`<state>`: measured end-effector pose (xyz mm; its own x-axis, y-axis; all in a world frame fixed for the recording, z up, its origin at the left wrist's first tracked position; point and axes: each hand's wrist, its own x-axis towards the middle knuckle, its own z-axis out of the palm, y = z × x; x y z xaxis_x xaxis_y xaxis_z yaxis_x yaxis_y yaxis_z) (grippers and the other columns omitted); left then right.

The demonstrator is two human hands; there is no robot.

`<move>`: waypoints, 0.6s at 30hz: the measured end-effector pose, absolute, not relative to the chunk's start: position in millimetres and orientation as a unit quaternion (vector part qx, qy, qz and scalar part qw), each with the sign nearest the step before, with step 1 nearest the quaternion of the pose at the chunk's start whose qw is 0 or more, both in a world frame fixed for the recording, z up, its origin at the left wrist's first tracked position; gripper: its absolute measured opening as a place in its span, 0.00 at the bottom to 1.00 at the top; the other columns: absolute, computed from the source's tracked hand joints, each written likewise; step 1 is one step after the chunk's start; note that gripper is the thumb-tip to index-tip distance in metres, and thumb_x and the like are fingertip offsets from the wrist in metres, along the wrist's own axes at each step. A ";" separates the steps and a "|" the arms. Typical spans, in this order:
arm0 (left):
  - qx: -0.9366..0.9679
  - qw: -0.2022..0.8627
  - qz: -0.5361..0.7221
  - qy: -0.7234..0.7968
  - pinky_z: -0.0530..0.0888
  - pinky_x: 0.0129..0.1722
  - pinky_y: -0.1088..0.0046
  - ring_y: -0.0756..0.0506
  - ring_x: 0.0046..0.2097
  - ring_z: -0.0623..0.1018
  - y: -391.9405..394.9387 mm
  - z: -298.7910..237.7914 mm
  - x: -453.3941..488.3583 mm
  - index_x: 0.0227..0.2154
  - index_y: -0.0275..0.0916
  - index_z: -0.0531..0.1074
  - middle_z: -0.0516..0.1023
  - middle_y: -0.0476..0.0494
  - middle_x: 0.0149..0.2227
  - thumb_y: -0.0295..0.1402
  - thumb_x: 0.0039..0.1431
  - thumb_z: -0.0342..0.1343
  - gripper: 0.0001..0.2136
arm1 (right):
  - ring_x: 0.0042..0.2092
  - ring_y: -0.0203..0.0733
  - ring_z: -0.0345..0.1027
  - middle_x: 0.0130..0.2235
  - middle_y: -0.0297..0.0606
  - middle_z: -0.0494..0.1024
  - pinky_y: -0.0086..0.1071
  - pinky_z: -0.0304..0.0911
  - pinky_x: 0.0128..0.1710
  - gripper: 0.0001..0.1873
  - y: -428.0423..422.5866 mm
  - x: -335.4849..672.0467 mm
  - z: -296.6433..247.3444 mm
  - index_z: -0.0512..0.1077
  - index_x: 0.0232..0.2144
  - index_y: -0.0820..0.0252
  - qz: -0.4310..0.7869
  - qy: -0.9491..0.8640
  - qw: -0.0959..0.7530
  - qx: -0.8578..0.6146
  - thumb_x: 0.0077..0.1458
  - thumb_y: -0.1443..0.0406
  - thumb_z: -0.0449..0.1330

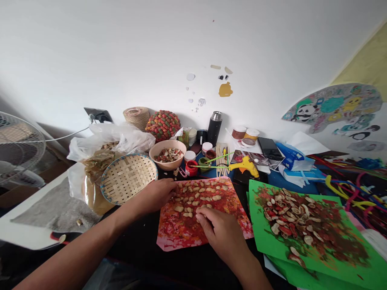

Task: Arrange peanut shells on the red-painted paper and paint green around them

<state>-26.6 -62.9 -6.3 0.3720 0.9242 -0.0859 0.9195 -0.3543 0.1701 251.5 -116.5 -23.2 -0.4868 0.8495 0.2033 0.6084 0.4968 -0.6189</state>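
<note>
A pink sheet [172,235], smeared with red and orange paint, lies in front of me with several peanuts [178,209] in loose rows on it. My right hand [222,229] is over the sheet's lower middle, thumb and forefinger pinched at a peanut [205,206]. At the sheet's upper left edge rests my left hand [161,194], its fingers curled down and together beside the peanuts; whatever they hold is hidden. To the right, a green sheet [263,237] carries a pile of peanut shells [290,213], some painted red.
Behind the sheet stand a bowl of shells [167,164], a red paint jar [191,169], a green paint jar [205,164], a yellow glue gun [246,166] and a black thermos [215,129]. A woven basket [130,177] and plastic bags [99,137] are left. Pipe cleaners [344,189] lie right.
</note>
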 end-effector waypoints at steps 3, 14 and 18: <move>0.814 0.091 0.007 0.573 0.78 0.47 0.65 0.39 0.46 0.85 -61.1 -9.2 -25.0 0.41 0.39 0.80 0.84 0.37 0.45 0.29 0.73 0.52 0.11 | 0.45 0.48 0.88 0.45 0.37 0.91 0.33 0.74 0.44 0.11 -116.9 251.1 -20.7 0.83 0.46 0.52 0.241 -0.827 0.244 -0.446 0.75 0.65 0.59; 0.809 0.067 0.019 0.583 0.78 0.50 0.63 0.38 0.47 0.84 -65.7 -6.1 -19.7 0.40 0.38 0.79 0.84 0.36 0.44 0.34 0.74 0.55 0.09 | 0.46 0.48 0.88 0.47 0.38 0.91 0.34 0.76 0.45 0.12 -116.2 251.4 -22.5 0.83 0.47 0.52 0.248 -0.828 0.239 -0.442 0.76 0.64 0.59; 0.812 0.078 0.025 0.578 0.77 0.48 0.65 0.40 0.46 0.84 -66.0 -5.8 -14.5 0.40 0.39 0.79 0.83 0.38 0.43 0.32 0.73 0.56 0.08 | 0.47 0.49 0.88 0.47 0.38 0.91 0.35 0.76 0.46 0.12 -116.1 251.2 -23.4 0.83 0.48 0.53 0.246 -0.829 0.241 -0.440 0.75 0.65 0.59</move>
